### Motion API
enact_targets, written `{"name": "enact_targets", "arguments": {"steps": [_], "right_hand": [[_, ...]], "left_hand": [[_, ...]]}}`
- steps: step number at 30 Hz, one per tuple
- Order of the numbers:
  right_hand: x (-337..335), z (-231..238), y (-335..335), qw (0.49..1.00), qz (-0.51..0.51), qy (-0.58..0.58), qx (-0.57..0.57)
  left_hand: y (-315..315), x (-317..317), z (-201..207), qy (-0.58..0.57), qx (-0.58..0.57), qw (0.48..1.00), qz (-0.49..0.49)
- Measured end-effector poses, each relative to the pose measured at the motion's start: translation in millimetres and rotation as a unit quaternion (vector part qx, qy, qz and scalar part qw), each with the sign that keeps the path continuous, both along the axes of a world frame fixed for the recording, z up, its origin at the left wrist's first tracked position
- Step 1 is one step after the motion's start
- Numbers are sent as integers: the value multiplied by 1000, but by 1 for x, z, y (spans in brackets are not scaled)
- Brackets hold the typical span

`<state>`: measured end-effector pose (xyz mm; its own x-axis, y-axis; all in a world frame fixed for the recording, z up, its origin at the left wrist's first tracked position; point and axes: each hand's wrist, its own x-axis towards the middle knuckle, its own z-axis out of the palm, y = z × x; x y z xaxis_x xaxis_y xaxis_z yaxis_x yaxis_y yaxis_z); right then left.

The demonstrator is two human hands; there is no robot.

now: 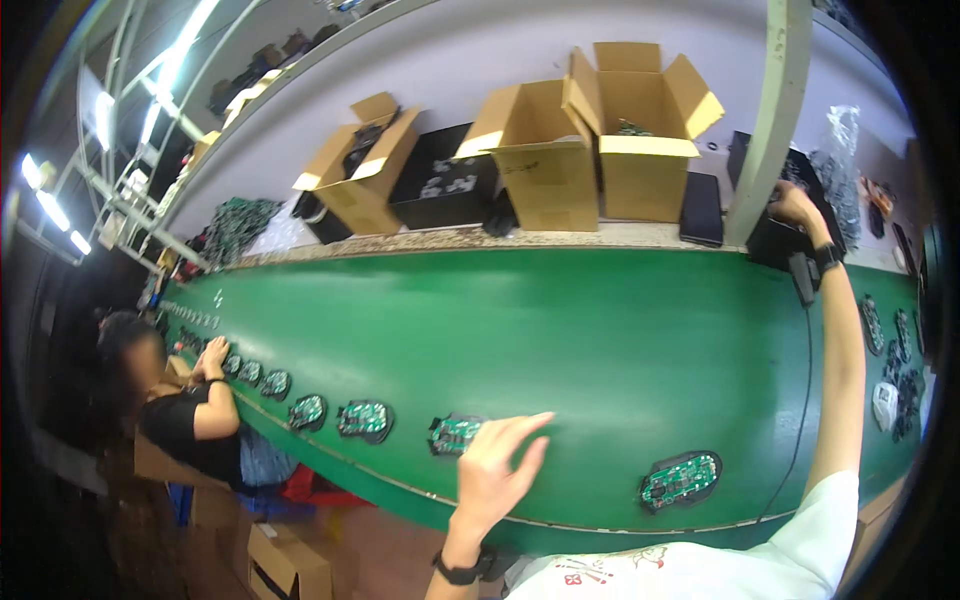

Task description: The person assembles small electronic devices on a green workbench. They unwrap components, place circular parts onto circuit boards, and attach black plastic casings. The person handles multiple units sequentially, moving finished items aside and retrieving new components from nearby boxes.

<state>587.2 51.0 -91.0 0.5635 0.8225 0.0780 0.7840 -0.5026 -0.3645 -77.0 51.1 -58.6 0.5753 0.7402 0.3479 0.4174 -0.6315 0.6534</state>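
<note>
My left hand (500, 468) hovers over the green belt with thumb and fingers spread, holding nothing. Just behind its fingers sits a black mouse-shaped base with a green circuit board (453, 434), partly covered by the hand. Another such circuit-board base (682, 481) lies alone to the right, near the belt's front edge. My right arm stretches far to the upper right, where my right hand (797, 207) reaches into a black bin (775, 240). Its fingers are curled at the bin's contents; what they grip is too small to make out.
More circuit-board bases (366, 420) run in a line leftward along the green belt (600, 340) toward a seated co-worker (195, 420). Open cardboard boxes (645, 180) and a black tray (440, 205) stand on the back ledge. A post (772, 120) rises beside my right hand; a cable (806, 400) crosses the belt.
</note>
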Motion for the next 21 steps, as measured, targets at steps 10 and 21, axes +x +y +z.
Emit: {"name": "enact_targets", "arguments": {"steps": [10,21], "right_hand": [[-31,27,-41,958,-103,-137,231],[-200,65,-103,848,-54,421,319]], "left_hand": [[-46,74,-22,49,12,963,-266],[-66,102,-49,199,149,885,-393]]}}
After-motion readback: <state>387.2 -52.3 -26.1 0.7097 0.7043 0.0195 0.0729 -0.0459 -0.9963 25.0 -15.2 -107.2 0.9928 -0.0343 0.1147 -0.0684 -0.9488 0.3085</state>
